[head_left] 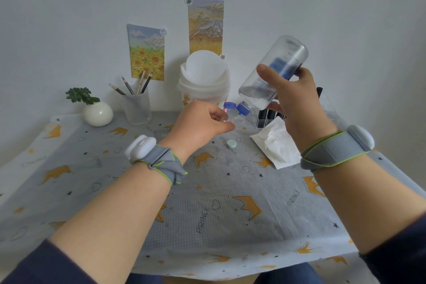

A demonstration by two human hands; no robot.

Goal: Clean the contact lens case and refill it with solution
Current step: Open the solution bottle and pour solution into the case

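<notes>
My right hand [291, 97] grips a clear solution bottle [272, 74], tipped neck-down to the left, its blue flip cap [236, 108] hanging open over the case. My left hand [200, 122] pinches a small clear contact lens case [237, 120] just above the table; my fingers hide the case's left part. The bottle's nozzle sits right above the case's open right well. A mint-green round case lid [231, 143] lies on the cloth in front of the case.
A crumpled white tissue [275, 143] lies right of the lid. Behind stand a white lidded bin [204, 80], a frosted pencil cup [137, 106], a white plant vase [98, 113] and a clear organiser [265, 115] with dark tubes. A grey crown-print cloth [219, 203] covers the table.
</notes>
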